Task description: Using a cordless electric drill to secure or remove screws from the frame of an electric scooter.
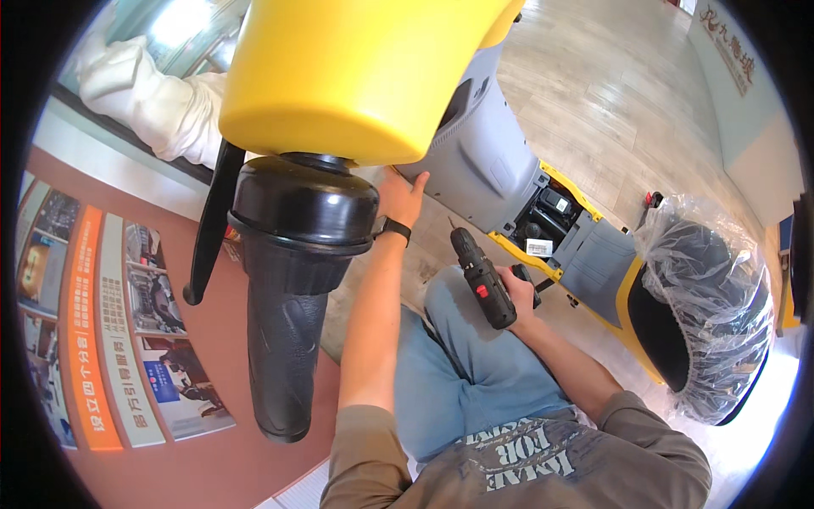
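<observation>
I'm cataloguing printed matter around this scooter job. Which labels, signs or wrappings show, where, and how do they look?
Poster panels: left wall, tall strips, orange, white and blue with photos.
Sticker label: in the scooter's open compartment, small white rectangle.
Wall sign: upper right, pale panel with dark lettering.
Plastic wrap: clear, crinkled, over the black seat at right.
</observation>
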`<move>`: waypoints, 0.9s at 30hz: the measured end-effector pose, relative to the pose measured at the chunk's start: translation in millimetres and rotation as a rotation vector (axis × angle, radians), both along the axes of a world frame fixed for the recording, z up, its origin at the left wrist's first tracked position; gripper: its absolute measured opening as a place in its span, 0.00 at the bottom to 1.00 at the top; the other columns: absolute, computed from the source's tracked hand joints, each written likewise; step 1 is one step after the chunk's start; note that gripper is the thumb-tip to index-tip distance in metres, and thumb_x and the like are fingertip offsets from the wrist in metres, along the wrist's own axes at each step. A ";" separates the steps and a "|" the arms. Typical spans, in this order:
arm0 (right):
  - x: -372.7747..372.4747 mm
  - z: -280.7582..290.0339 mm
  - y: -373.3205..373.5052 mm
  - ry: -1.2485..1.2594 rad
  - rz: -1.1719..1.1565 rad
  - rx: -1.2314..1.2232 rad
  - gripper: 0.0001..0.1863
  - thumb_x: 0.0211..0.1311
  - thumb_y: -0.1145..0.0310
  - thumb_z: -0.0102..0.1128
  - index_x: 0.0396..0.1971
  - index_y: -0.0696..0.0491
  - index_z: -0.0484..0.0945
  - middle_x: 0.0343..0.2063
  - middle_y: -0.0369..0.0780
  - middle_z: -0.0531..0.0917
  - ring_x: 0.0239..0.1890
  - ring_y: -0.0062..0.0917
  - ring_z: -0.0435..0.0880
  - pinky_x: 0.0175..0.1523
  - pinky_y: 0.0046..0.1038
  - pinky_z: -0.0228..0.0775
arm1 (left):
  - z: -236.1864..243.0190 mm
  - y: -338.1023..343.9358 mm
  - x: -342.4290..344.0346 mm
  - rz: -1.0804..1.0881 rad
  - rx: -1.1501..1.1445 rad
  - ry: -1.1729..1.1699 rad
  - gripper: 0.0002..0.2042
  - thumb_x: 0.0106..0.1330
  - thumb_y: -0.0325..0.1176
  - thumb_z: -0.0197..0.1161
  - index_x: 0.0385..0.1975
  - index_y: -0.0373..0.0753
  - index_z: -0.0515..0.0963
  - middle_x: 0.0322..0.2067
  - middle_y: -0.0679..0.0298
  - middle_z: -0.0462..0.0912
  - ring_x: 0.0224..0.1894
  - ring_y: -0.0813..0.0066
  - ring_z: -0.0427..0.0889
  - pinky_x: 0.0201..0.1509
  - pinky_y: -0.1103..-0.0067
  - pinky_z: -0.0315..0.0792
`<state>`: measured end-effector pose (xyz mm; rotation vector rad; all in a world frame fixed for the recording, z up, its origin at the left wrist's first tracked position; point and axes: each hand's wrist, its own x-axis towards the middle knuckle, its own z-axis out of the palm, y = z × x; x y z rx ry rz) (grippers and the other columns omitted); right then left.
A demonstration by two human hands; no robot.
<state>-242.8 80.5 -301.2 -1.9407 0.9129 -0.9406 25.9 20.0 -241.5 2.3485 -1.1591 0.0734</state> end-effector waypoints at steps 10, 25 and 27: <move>-1.0 -4.8 -3.7 0.033 -0.063 -0.007 0.17 0.47 0.66 0.62 0.40 0.52 0.77 0.22 0.43 0.80 0.25 0.35 0.81 0.32 0.29 0.71 | -2.2 -5.3 -3.0 0.037 -0.113 -0.046 0.33 0.55 0.68 0.52 0.40 0.39 0.71 0.29 0.56 0.83 0.33 0.52 0.82 0.35 0.63 0.73; -4.3 -36.0 -8.0 -0.021 -0.032 0.102 0.16 0.49 0.68 0.63 0.40 0.54 0.75 0.23 0.45 0.80 0.26 0.32 0.81 0.35 0.27 0.70 | -23.6 19.1 7.4 -0.070 -0.678 0.437 0.16 0.63 0.46 0.57 0.30 0.36 0.74 0.19 0.59 0.75 0.24 0.62 0.75 0.28 0.71 0.67; -9.6 -28.3 -8.5 0.027 -0.026 0.097 0.17 0.48 0.70 0.64 0.40 0.55 0.75 0.24 0.44 0.81 0.28 0.27 0.81 0.37 0.27 0.71 | -21.4 18.9 1.2 -0.027 -0.758 0.404 0.15 0.63 0.45 0.58 0.29 0.36 0.75 0.20 0.56 0.77 0.25 0.57 0.78 0.28 0.69 0.69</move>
